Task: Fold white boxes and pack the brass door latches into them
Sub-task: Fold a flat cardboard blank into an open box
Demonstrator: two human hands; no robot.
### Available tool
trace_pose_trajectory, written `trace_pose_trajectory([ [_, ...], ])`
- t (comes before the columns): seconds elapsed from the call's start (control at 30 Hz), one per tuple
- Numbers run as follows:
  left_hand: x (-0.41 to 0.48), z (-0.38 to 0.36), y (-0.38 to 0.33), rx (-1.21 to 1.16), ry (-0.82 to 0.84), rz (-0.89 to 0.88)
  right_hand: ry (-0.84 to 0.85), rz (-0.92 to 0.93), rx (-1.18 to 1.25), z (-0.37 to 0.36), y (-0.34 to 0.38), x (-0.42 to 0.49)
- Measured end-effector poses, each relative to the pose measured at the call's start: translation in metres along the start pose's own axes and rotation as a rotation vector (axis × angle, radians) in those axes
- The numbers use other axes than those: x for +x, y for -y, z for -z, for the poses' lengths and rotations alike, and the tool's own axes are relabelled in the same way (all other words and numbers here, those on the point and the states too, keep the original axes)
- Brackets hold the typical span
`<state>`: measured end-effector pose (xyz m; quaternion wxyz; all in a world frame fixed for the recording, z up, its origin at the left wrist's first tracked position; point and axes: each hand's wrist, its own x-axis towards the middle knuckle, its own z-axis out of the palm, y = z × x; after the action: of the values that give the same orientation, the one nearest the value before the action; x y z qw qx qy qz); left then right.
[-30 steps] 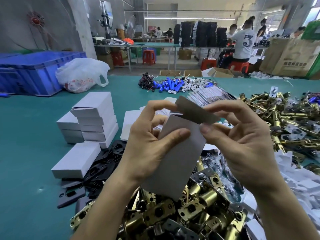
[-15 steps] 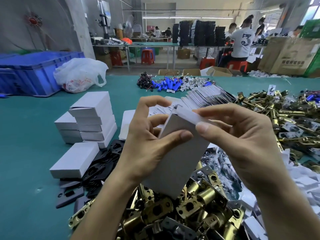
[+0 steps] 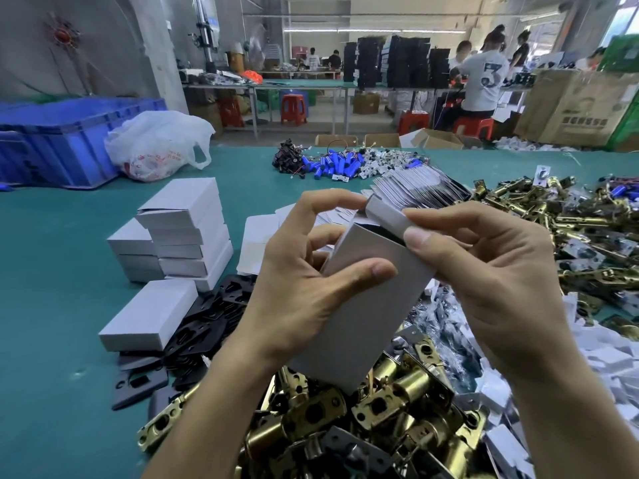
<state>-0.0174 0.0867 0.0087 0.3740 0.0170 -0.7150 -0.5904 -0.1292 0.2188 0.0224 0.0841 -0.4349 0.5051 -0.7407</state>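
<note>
While stacked white folded cardboard boxes [image 3: 183, 233] sit far L on the teal surface [image 3: 52, 305], L hand [image 3: 297, 312] grips a tall white cardboard box [image 3: 366, 305], thumb across its front; R hand [image 3: 501, 299] fingers [image 3: 425, 236] pinch its top flap, w/ brass door latches [image 3: 397, 406] heaped beneath & to R.

I'm looking at a factory packing floor. The long green counter [image 3: 52, 340] carries heaps of brass door latches [image 3: 380, 409] and stacked white boxes [image 3: 186, 229]. A blue crate [image 3: 62, 140] sits on its far left, and beyond it people [image 3: 484, 81] work on red stools [image 3: 293, 108] near big cartons [image 3: 570, 108].
</note>
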Motion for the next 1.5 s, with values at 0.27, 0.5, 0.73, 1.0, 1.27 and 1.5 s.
trace_pose_trajectory([
  [0.27,0.001,0.001,0.002,0.043,-0.015,0.024,0.054,-0.009,-0.004,0.001,0.000,0.000],
  [0.5,0.001,0.001,0.002,0.035,-0.023,0.014,-0.008,0.017,-0.046,-0.002,0.000,0.000],
  [0.73,0.000,-0.002,0.005,-0.048,-0.001,-0.031,0.014,0.054,-0.212,0.001,-0.001,-0.001],
  [1.0,0.000,-0.001,0.007,-0.105,-0.021,-0.097,0.145,0.026,-0.174,0.004,0.000,-0.001],
  [1.27,0.000,0.002,0.008,-0.089,-0.014,-0.099,0.181,-0.031,-0.247,0.007,-0.007,-0.001],
  [1.5,0.002,0.001,0.007,0.021,-0.099,-0.116,0.190,-0.082,-0.202,-0.001,-0.012,-0.004],
])
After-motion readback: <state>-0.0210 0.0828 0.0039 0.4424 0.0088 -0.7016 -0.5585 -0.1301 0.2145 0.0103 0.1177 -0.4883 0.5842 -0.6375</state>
